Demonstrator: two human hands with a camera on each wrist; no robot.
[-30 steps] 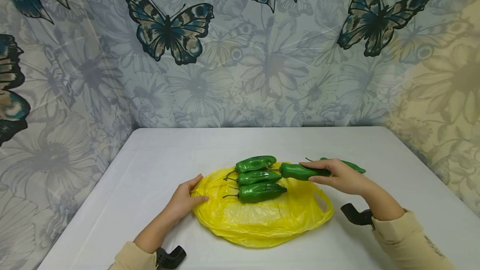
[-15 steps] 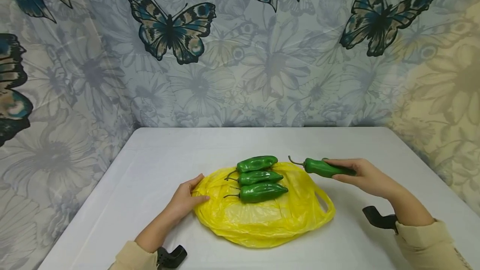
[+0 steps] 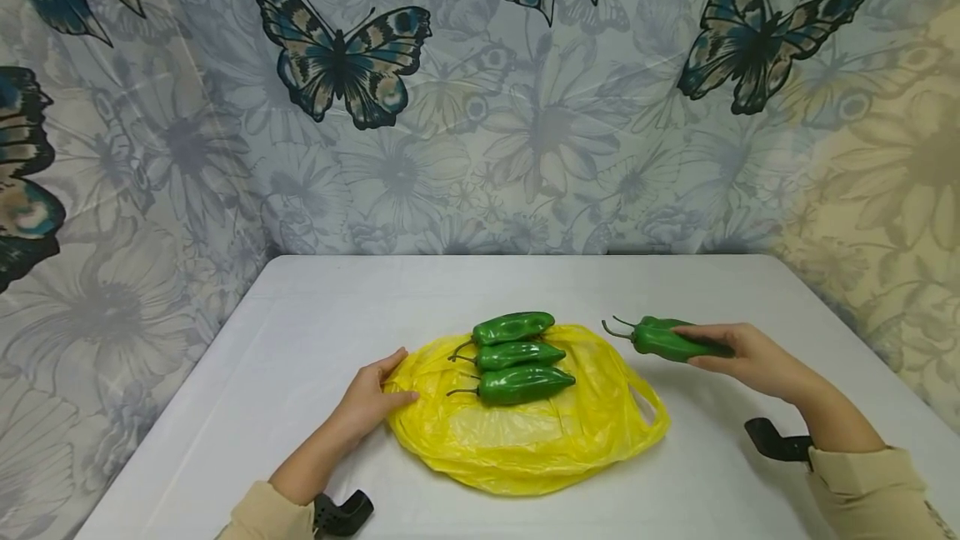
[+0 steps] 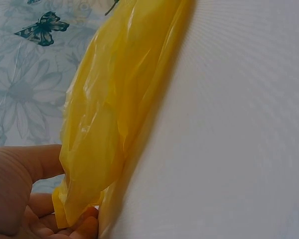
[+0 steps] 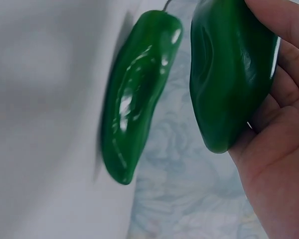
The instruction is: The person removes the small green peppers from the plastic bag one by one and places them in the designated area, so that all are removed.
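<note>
A crumpled yellow plastic bag lies on the table, three green peppers in a row on top of it, stems pointing left. At the bag's left end my left hand pinches its edge; in the left wrist view, thumb and fingers hold the gathered plastic. Right of the bag, my right hand grips a green pepper between thumb and fingers, stem toward the bag. Another pepper lies on the table just beyond it, mostly hidden behind the held one in the head view.
The white table reaches back to a wall hung with butterfly-and-flower cloth. Black camera mounts stick out from both wrists, low over the tabletop.
My right hand has carried the pepper from over the bag to the right, beside the other pepper on the table. The left hand and the three peppers on the bag have stayed put.
</note>
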